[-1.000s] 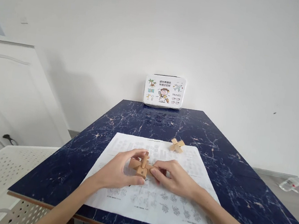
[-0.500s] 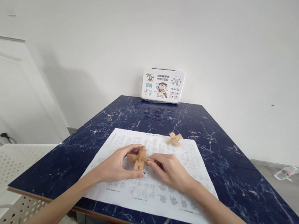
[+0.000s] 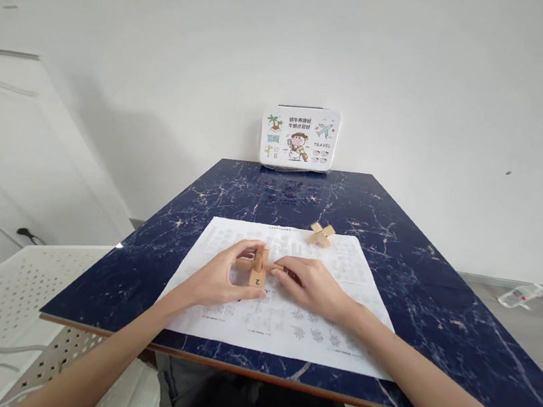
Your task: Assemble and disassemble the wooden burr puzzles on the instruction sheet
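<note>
- Twisting too hard with the right hand (image 3: pixel 317 287) could make the wooden cluster (image 3: pixel 259 266) slip apart, since its pieces look held only by one another and by the fingers.
- If the left hand (image 3: pixel 213 279) loosened its span, the numbered block (image 3: pixel 256 282) might pivot or drop onto the printed sheet (image 3: pixel 272 340).
- A forearm dragging the loose paper could nudge the second wooden cluster (image 3: pixel 321 235), at the sheet's far edge.
- The left thumb and fingers are clamped on the near and far ends of the cluster; the right ones pinch the bar (image 3: pixel 272 267) jutting rightward.
- The cluster sits between both hands, over the sheet on the dark blue, veined tabletop (image 3: pixel 400 296); whether it touches the paper, I cannot tell.
- It looks light brown, square-edged and roughly cross-shaped, with a dark numeral like a 2 on the near block.
</note>
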### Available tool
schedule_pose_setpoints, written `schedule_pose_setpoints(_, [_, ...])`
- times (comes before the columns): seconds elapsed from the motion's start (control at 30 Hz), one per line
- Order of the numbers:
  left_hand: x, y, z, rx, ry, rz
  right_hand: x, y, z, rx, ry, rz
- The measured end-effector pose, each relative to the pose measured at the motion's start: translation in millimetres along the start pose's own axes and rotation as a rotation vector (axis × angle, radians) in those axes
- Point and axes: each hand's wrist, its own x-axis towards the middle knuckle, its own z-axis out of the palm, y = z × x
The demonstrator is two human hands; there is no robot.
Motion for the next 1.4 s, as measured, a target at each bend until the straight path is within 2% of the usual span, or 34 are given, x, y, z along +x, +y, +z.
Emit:
schedule_pose_setpoints(0.13, [1, -4, 1.8, -0.019, 0.027, -0.031, 0, 4, 0, 0.001, -0.005, 0.046])
schedule_pose_setpoints(0.43, [4, -9, 3.3, -0.021, 0.052, 0.016, -1, 4, -2, -0.043, 0.043, 0.046])
schedule_pose_setpoints(0.67, [3, -4, 3.2, -0.01, 0.042, 0.036, -1, 4, -3, 0.011, 0.024, 0.076])
schedule_pose_setpoints(0.83, [5, -7, 6.6, 0.005, 0.097, 0.047, -1, 5, -4, -0.007, -0.003, 0.108])
schedule_pose_setpoints(1.03, [7, -15, 12.0, -0.026, 0.14, 0.089, 0, 4, -1, -0.016, 0.003, 0.027])
schedule_pose_setpoints(1.13, [9, -14, 14.6, -0.083, 0.147, 0.088, 2, 0, 4, 0.073, -0.013, 0.103])
schedule_pose_setpoints(1.23, [10, -10, 16.5, -0.137, 0.1, 0.077, 5, -5, 7, 0.209, -0.037, 0.186])
schedule_pose_setpoints(1.3, [11, -7, 17.2, -0.125, 0.075, 0.084, 7, -7, 4, 0.265, -0.052, 0.163])
schedule_pose_setpoints(1.4, [10, -3, 17.1, -0.061, 0.115, 0.082, 7, -6, -4, 0.298, -0.05, 0.148])
